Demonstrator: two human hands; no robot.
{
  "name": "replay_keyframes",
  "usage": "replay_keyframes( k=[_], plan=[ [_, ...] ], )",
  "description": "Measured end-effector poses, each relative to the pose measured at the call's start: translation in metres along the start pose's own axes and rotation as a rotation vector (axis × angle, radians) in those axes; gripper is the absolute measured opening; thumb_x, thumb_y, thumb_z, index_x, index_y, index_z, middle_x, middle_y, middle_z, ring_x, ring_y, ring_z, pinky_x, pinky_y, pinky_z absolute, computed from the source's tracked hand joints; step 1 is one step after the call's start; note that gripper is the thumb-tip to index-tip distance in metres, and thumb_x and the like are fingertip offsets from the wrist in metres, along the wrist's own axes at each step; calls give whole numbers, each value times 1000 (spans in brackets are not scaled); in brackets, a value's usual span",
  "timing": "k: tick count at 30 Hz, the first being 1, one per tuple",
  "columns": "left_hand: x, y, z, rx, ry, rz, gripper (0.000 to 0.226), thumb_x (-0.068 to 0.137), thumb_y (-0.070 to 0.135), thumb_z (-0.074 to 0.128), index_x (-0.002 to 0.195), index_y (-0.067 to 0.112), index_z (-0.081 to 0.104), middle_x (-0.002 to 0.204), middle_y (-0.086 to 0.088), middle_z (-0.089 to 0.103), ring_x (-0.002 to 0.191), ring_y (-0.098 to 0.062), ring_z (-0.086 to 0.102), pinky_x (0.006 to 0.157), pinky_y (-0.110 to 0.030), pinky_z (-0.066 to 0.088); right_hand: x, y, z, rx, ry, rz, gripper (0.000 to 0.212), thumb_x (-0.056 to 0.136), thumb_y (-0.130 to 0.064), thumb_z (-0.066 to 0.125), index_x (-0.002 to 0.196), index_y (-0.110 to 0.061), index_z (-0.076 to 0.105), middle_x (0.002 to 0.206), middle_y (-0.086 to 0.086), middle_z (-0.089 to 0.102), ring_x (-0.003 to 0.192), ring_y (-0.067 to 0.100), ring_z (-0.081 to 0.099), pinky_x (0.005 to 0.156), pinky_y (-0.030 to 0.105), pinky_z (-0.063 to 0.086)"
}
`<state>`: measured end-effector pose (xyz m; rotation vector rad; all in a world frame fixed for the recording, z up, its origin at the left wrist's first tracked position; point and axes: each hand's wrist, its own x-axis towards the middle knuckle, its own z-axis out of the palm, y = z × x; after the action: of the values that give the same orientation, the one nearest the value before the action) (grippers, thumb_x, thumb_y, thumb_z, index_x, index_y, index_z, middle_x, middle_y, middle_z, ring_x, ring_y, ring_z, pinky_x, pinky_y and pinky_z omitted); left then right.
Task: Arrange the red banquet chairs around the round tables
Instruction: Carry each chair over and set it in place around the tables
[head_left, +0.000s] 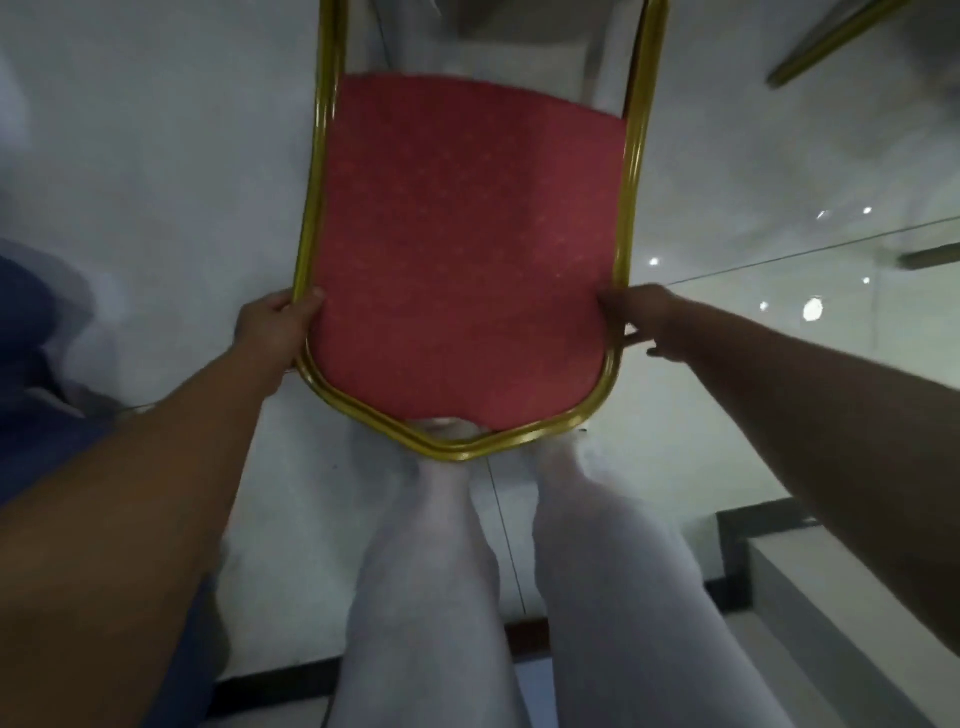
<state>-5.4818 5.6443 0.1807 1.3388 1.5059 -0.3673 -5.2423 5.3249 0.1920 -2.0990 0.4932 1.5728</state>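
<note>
Currently, the red banquet chair (457, 249) fills the centre of the frame, seen from above and behind its padded back. The left hand (272, 325) is clamped on the left side of the gold frame (311, 208), with the thumb on the red padding. The right hand (636, 319) is closed on the right side, though blur hides its finger detail. No round counter is in view.

Hazards, as judged from this position:
- The chair's feet are hidden, so whether they rest on the floor (156, 156) cannot be told. A blind push could scrape or snag on the glossy tiles.
- A gold leg of another chair (831, 41) lies at upper right and could be struck if the chair swings that way.
- A step (810, 597) at lower right is a trip risk when backing up.
- The top rail sits just in front of the person's white-trousered legs (431, 571), so a sharp pull would hit them.
</note>
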Motion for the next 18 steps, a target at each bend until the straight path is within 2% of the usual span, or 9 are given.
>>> replay_keyframes(
  k=[3,6,9,12,15,16,18],
  plan=[
    [-103,31,-47,24,28,-14,51,89,41,68,134,18,58,112,1,65,86,-11,65,71,-24,51,-108,1,-13,-53,-46,18,32,101,-31,50,124,-9,57,90,0,59,70,11,55,53,22,30],
    [-209,67,-87,12,80,-18,41,91,30,65,131,22,59,115,0,63,83,-10,63,65,-20,49,-211,1,-33,-54,-77,27,31,102,-34,47,122,-11,54,93,2,57,71,14,54,53,25,29],
    [-296,111,-120,-34,67,-33,45,89,29,68,133,22,58,117,-2,66,86,-14,66,63,-23,51,-295,2,-67,5,-93,53,26,99,-40,51,110,-16,52,87,-2,56,74,17,54,58,27,35],
    [-356,160,-144,-122,32,29,34,88,22,69,121,17,67,104,-7,72,77,-18,67,59,-24,53,-349,1,-109,38,-120,120,43,86,-54,65,104,-15,60,95,1,64,81,23,60,77,35,41],
    [-396,218,-153,-228,-1,126,26,86,25,65,111,19,70,85,0,68,75,-17,61,57,-24,50,-385,-10,-149,82,-80,87,42,78,-60,69,92,-20,65,77,-2,71,65,21,69,73,36,42],
    [-407,238,-153,-282,-5,163,22,87,28,65,108,22,70,82,1,65,79,-17,61,59,-25,50,-396,-15,-159,102,-67,68,42,78,-61,67,88,-21,66,71,-2,72,65,22,72,73,36,41],
    [-425,275,-146,-397,-66,258,20,91,34,64,109,26,65,91,0,65,87,-19,64,67,-31,57,-418,-24,-181,122,-28,13,46,75,-64,62,86,-20,71,79,0,74,80,26,73,77,38,40]
  ],
)
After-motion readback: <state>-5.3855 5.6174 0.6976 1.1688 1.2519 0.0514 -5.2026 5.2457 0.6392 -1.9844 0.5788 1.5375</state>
